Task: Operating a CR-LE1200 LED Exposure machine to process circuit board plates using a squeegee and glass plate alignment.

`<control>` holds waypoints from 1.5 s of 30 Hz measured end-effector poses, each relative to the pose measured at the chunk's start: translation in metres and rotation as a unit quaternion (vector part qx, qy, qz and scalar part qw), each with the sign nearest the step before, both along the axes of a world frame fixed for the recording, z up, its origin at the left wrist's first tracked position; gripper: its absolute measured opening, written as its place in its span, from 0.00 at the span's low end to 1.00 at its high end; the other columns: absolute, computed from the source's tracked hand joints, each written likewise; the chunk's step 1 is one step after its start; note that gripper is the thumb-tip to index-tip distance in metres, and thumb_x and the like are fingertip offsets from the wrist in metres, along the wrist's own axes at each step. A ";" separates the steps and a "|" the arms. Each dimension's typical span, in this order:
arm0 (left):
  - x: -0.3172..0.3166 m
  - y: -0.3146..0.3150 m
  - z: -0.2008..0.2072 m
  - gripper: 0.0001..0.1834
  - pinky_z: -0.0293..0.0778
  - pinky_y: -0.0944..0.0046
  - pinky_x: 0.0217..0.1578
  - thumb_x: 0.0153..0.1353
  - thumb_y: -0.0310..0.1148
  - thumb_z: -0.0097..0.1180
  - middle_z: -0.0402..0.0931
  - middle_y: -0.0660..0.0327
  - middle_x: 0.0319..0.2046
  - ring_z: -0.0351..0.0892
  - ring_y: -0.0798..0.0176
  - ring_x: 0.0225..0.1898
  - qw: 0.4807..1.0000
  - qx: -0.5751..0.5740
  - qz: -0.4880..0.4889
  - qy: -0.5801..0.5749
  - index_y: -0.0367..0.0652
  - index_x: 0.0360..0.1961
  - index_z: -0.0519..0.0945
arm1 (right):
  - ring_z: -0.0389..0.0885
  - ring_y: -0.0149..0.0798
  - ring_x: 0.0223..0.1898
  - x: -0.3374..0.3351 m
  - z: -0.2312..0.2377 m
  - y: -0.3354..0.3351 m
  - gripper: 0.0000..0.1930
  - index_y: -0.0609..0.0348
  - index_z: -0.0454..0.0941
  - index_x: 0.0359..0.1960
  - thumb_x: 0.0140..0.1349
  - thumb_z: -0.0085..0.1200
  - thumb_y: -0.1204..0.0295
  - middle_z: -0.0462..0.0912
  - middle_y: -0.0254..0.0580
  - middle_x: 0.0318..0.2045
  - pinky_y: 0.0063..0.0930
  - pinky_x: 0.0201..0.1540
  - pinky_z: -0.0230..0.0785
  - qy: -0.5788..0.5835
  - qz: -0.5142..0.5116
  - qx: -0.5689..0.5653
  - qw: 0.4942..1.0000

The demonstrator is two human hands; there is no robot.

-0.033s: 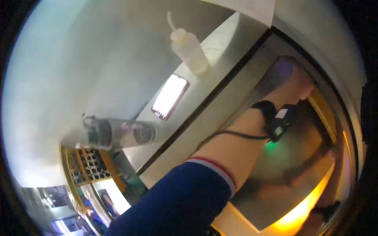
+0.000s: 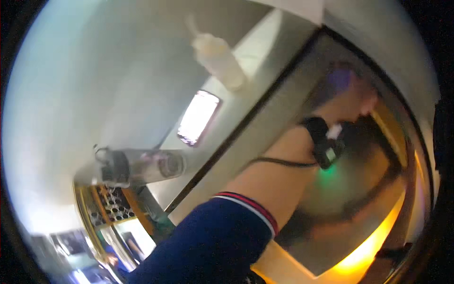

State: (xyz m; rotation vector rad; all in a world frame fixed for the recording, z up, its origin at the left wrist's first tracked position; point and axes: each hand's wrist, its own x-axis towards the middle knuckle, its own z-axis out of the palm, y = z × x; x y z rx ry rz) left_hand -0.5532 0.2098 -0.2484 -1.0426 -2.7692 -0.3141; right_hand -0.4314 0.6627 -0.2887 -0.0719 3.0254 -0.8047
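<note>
My left arm, in a dark blue sleeve with a red-and-white cuff (image 2: 250,208), reaches from the lower edge to the upper right. A black strapped device (image 2: 328,146) with a green light and a cable sits at the wrist. My left hand (image 2: 357,94) is blurred, beside a dark framed opening; a dark, purplish patch (image 2: 338,83) lies next to it. Its fingers are smeared, so what it holds, if anything, is hidden. Below the wrist is a dark, glossy surface (image 2: 326,251) with pinkish shapes, possibly reflections. My right hand is not in view.
On the pale ledge left of my arm lie a lit phone (image 2: 198,118), a white squeeze bottle with a spout (image 2: 220,61) and a clear drink bottle with a dark cap (image 2: 146,166). A black strip (image 2: 246,118) edges the ledge. Yellow light (image 2: 359,260) glows at lower right.
The view has shifted a little, so the phone and both bottles appear slightly further left. The squeeze bottle and my hand are more blurred. My arm keeps nearly the same pose.
</note>
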 end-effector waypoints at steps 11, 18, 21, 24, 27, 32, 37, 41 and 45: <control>0.072 -0.018 0.047 0.37 0.73 0.35 0.52 0.56 0.25 0.54 0.69 0.67 0.62 0.73 0.42 0.57 0.993 -0.109 -0.044 0.002 0.66 0.67 0.66 | 0.60 0.48 0.70 0.107 0.084 -0.141 0.43 0.46 0.63 0.69 0.46 0.46 0.88 0.64 0.46 0.69 0.42 0.72 0.52 0.028 -0.023 0.202 0.979; 0.170 -0.058 0.038 0.43 0.62 0.23 0.57 0.54 0.19 0.53 0.57 0.76 0.72 0.59 0.41 0.68 0.990 -0.124 -0.025 -0.063 0.68 0.70 0.61 | 0.63 0.55 0.68 0.208 0.074 -0.194 0.40 0.41 0.64 0.69 0.50 0.49 0.82 0.66 0.46 0.68 0.46 0.70 0.56 0.051 -0.019 0.240 0.969; 0.222 -0.100 0.052 0.45 0.57 0.27 0.63 0.51 0.19 0.54 0.56 0.73 0.72 0.59 0.40 0.69 0.984 -0.154 -0.052 -0.070 0.64 0.71 0.61 | 0.65 0.55 0.67 0.262 0.083 -0.231 0.37 0.42 0.65 0.68 0.51 0.52 0.79 0.67 0.46 0.67 0.49 0.67 0.58 0.052 -0.025 0.246 0.968; 0.331 -0.100 0.084 0.49 0.54 0.32 0.66 0.46 0.19 0.55 0.56 0.65 0.72 0.57 0.39 0.69 0.965 -0.233 -0.041 -0.110 0.59 0.72 0.58 | 0.63 0.56 0.66 0.373 0.072 -0.237 0.37 0.49 0.64 0.68 0.51 0.57 0.75 0.66 0.48 0.67 0.50 0.68 0.56 0.094 -0.008 0.236 0.967; 0.468 -0.142 0.126 0.50 0.51 0.29 0.66 0.45 0.19 0.58 0.55 0.64 0.73 0.55 0.40 0.71 0.905 -0.304 -0.093 -0.283 0.57 0.73 0.58 | 0.59 0.60 0.69 0.518 0.120 -0.263 0.32 0.54 0.66 0.65 0.55 0.56 0.68 0.63 0.55 0.68 0.60 0.69 0.51 -0.035 0.150 0.264 0.952; 0.559 -0.166 0.143 0.49 0.50 0.34 0.68 0.47 0.23 0.62 0.57 0.63 0.72 0.56 0.33 0.69 0.922 -0.266 -0.097 -0.264 0.56 0.73 0.58 | 0.64 0.62 0.67 0.604 0.149 -0.287 0.30 0.52 0.65 0.67 0.61 0.52 0.66 0.63 0.53 0.68 0.56 0.69 0.56 -0.040 0.113 0.090 0.989; 0.589 -0.131 0.122 0.42 0.49 0.30 0.66 0.56 0.33 0.61 0.57 0.63 0.72 0.59 0.32 0.67 0.903 -0.296 -0.080 -0.300 0.58 0.72 0.58 | 0.65 0.57 0.66 0.634 0.124 -0.259 0.31 0.51 0.63 0.68 0.61 0.52 0.66 0.64 0.49 0.67 0.53 0.69 0.57 -0.070 0.095 0.108 0.987; 0.558 -0.072 0.106 0.43 0.47 0.31 0.68 0.56 0.28 0.61 0.55 0.59 0.73 0.53 0.31 0.69 0.954 -0.199 -0.103 -0.202 0.55 0.73 0.57 | 0.65 0.52 0.67 0.602 0.113 -0.196 0.32 0.50 0.64 0.68 0.58 0.52 0.71 0.67 0.45 0.66 0.50 0.68 0.58 0.014 0.078 0.199 0.977; 0.391 0.014 0.110 0.38 0.63 0.36 0.63 0.60 0.23 0.52 0.65 0.48 0.66 0.67 0.33 0.62 0.951 -0.184 -0.044 -0.244 0.57 0.71 0.60 | 0.65 0.52 0.65 0.424 0.104 -0.108 0.35 0.48 0.63 0.69 0.55 0.52 0.75 0.67 0.45 0.66 0.48 0.67 0.56 0.022 0.103 0.202 0.974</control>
